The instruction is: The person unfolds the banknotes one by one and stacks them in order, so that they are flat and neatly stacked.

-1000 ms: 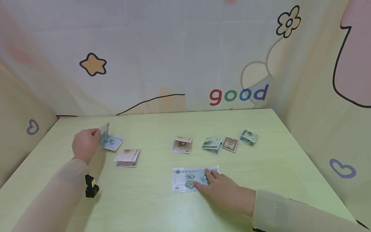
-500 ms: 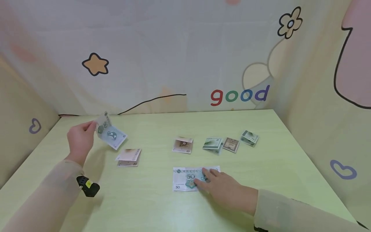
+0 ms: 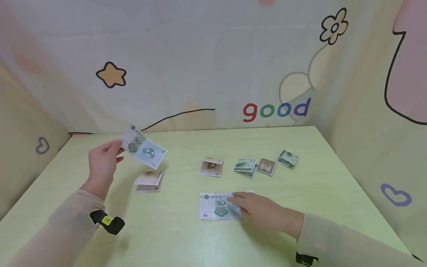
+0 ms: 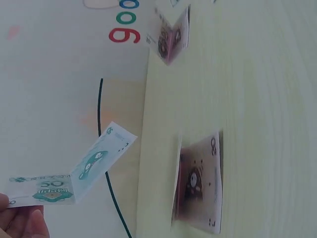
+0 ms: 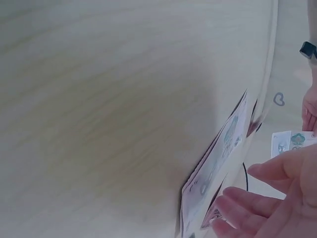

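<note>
My left hand point(image 3: 101, 165) pinches one end of a creased 50 banknote point(image 3: 152, 154), raised above the table at the left. The note opens out in a V along its middle fold, clearest in the left wrist view, where the fingers point(image 4: 34, 225) hold its end. Nearer me, below it, stands a folded 20 banknote point(image 3: 148, 179). My right hand point(image 3: 265, 211) hovers over the right part of a flat 50 banknote point(image 3: 210, 208), hiding some of it. In the right wrist view its fingers point(image 5: 245, 201) are loosely extended and hold nothing; the flat banknotes point(image 5: 215, 163) show layered edges.
Across the table point(image 3: 180, 237) stand another folded 20 banknote point(image 3: 211, 169), a folded green banknote point(image 3: 244, 165), a small brown banknote point(image 3: 266, 167) and a second folded green banknote point(image 3: 288, 158). A printed cloth wall point(image 3: 186, 66) rises behind the table.
My left hand has lifted the creased 50 banknote off the table and brought it rightward, its fold opening wider. My right hand has eased up from the flat note and shifted slightly right.
</note>
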`<move>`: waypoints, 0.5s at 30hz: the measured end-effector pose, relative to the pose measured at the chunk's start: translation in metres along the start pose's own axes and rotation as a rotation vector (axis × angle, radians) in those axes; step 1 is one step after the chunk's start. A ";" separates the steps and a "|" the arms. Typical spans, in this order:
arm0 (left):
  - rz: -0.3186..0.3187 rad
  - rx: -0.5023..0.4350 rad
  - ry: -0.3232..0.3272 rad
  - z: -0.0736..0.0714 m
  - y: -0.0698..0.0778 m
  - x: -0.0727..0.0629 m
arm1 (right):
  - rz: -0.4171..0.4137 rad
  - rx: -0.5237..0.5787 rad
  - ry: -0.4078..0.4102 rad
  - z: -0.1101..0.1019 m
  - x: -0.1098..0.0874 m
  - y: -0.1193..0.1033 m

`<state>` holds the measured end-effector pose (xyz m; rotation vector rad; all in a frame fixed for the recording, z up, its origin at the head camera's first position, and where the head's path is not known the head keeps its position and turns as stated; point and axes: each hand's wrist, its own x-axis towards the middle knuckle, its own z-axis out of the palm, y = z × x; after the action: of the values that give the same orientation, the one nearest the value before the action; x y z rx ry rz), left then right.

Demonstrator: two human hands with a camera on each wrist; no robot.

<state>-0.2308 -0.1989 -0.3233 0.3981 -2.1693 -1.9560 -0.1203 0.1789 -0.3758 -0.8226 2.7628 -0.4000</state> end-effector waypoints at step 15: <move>-0.082 -0.122 -0.154 0.032 -0.011 -0.043 | 0.071 0.357 0.128 0.001 0.004 0.006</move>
<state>-0.1999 -0.1558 -0.3367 0.3318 -2.1388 -2.2184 -0.1262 0.1819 -0.3792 -0.6273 2.7027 -0.9268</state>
